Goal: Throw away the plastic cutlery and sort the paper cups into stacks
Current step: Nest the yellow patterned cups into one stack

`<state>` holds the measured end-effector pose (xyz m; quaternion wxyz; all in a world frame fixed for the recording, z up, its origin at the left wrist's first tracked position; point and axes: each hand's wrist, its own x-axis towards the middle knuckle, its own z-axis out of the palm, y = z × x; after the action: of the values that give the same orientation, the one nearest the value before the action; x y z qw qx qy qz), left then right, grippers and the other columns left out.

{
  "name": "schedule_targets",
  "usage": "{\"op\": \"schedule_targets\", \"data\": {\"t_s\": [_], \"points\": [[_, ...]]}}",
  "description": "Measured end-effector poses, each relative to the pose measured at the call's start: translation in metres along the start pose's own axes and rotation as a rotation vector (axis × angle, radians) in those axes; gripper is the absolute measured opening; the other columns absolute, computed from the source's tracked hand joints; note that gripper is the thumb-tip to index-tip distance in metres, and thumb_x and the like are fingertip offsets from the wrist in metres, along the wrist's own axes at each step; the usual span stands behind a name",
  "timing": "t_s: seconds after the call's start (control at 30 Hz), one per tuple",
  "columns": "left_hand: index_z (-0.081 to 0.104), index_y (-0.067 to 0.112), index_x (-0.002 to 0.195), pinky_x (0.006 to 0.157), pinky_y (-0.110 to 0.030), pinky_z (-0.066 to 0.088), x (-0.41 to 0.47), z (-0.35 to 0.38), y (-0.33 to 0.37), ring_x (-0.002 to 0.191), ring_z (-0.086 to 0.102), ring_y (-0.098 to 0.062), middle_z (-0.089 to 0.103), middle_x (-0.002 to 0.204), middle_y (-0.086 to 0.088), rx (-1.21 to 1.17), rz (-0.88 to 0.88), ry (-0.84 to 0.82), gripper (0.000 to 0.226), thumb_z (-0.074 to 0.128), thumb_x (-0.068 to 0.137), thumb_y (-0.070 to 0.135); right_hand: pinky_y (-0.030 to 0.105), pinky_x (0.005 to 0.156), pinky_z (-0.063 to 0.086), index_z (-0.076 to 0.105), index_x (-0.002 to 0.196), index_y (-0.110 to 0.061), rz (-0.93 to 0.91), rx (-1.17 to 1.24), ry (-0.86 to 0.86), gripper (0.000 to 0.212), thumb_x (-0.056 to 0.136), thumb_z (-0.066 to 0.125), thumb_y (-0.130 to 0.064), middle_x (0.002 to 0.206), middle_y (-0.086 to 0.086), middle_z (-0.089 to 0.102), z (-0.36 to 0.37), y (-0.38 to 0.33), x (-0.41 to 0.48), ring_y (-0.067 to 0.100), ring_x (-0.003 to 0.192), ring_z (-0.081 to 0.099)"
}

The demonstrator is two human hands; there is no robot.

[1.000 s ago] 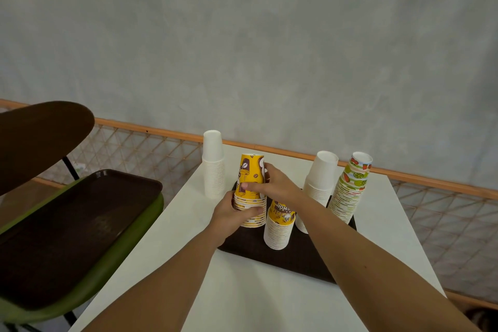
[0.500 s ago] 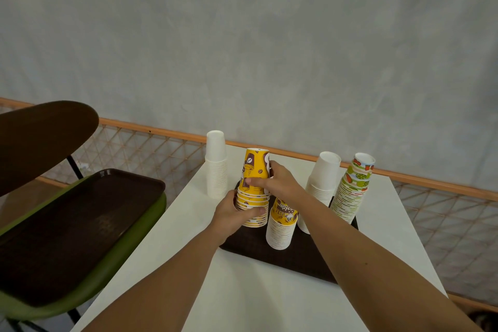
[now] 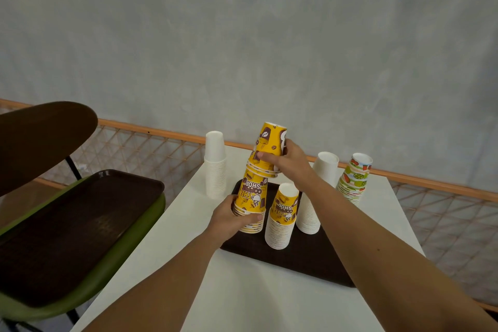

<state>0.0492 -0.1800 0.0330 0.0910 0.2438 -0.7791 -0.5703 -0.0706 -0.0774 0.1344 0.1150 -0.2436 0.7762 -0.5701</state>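
Left hand (image 3: 231, 221) wraps the base of the yellow stack (image 3: 252, 194), upright on the tray (image 3: 310, 259). Right arm reaches forward, and the right hand (image 3: 293, 162) grips the top cups (image 3: 269, 143) near their rims. They are tilted, touching the stack's top. Tray on table (image 3: 256, 304).

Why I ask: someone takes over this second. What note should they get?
Left hand grips the base of the yellow stack on the brown tray. Right hand grips the upper yellow cups, tilted over that stack's top.
Done: white stack on the table, tall white stack and fruit-print stack stand sorted. No cutlery in view.
To do: settle the yellow cups; move the lone yellow cup off the mixed stack.
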Motion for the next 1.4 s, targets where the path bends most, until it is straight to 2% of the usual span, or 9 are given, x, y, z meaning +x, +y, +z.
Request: {"op": "schedule_targets", "data": {"t_s": [0.17,0.27,0.53,0.77,0.93,1.1,1.23,1.3,1.4], "points": [[0.044,0.018,0.133,0.099,-0.034,0.044,-0.001,-0.001,-0.004,0.115,0.055,-0.019,0.055,0.131,-0.004,-0.011,-0.030,0.017,0.070,0.078,0.073,0.027,0.032,0.088,0.049,0.048,0.125,-0.010,-0.026,0.028,0.143,0.057,0.078,0.075,-0.026,0.123,0.007,0.060,-0.019,0.004,0.006,0.020,0.104,0.059],[0.043,0.017,0.133,0.099,-0.034,0.044,0.000,-0.002,-0.005,0.116,0.054,-0.020,0.055,0.131,-0.004,-0.013,-0.041,0.023,0.069,0.077,0.074,0.027,0.039,0.095,0.050,0.046,0.127,-0.009,-0.007,-0.020,0.167,0.060,0.077,0.075,-0.026,0.126,0.009,0.058,-0.026,0.015,0.005,0.026,0.112,0.058],[0.042,0.017,0.134,0.099,-0.036,0.045,0.002,0.002,-0.003,0.116,0.055,-0.020,0.055,0.131,-0.004,-0.022,-0.042,0.024,0.070,0.077,0.074,0.027,0.039,0.095,0.048,0.039,0.131,-0.007,0.070,-0.075,0.139,0.064,0.078,0.075,-0.017,0.130,0.010,0.054,-0.022,0.056,-0.011,0.028,0.117,0.056],[0.044,0.017,0.133,0.100,-0.038,0.046,0.002,0.002,-0.001,0.115,0.055,-0.020,0.056,0.130,-0.004,-0.033,-0.039,0.037,0.069,0.077,0.074,0.027,0.042,0.098,0.048,0.036,0.131,-0.009,0.129,-0.125,0.074,0.066,0.078,0.075,-0.020,0.132,0.011,0.052,-0.017,0.072,-0.014,0.028,0.118,0.055],[0.044,0.018,0.132,0.098,-0.035,0.045,0.002,0.001,0.002,0.113,0.055,-0.017,0.055,0.130,-0.003,-0.030,-0.025,0.052,0.067,0.076,0.075,0.027,0.045,0.104,0.043,0.024,0.144,-0.017,0.169,-0.170,-0.032,0.084,0.078,0.075,-0.021,0.141,0.010,0.042,-0.018,0.075,-0.014,0.029,0.127,0.046],[0.045,0.017,0.131,0.097,-0.033,0.045,0.003,-0.001,0.005,0.107,0.054,-0.014,0.056,0.129,-0.003,-0.048,-0.014,0.061,0.066,0.077,0.075,0.027,0.048,0.105,0.041,0.021,0.146,-0.023,0.106,-0.196,0.041,0.092,0.074,0.076,-0.040,0.149,0.008,0.032,-0.020,0.061,-0.011,0.027,0.135,0.036],[0.045,0.017,0.131,0.096,-0.031,0.045,0.003,-0.001,0.010,0.106,0.054,-0.014,0.056,0.128,-0.003,-0.053,0.004,0.068,0.065,0.076,0.075,0.028,0.034,0.102,0.039,0.029,0.144,-0.020,-0.099,-0.229,0.141,0.081,0.078,0.071,-0.042,0.145,0.006,0.039,-0.014,0.038,-0.011,0.021,0.131,0.040],[0.045,0.017,0.131,0.093,-0.028,0.044,0.003,0.000,0.014,0.101,0.052,-0.010,0.056,0.127,-0.002,-0.053,0.020,0.066,0.064,0.076,0.075,0.028,0.030,0.100,0.038,0.031,0.143,-0.018,-0.147,-0.204,0.100,0.079,0.079,0.071,-0.039,0.144,0.007,0.041,-0.008,0.028,-0.011,0.020,0.129,0.042],[0.046,0.018,0.130,0.094,-0.029,0.044,0.003,0.001,0.020,0.101,0.053,-0.010,0.057,0.126,-0.001,-0.056,0.040,0.071,0.064,0.076,0.075,0.029,0.035,0.101,0.041,0.027,0.145,-0.018,-0.096,-0.222,-0.033,0.083,0.079,0.071,-0.040,0.144,0.008,0.041,0.001,0.021,-0.013,0.023,0.130,0.043]]}}
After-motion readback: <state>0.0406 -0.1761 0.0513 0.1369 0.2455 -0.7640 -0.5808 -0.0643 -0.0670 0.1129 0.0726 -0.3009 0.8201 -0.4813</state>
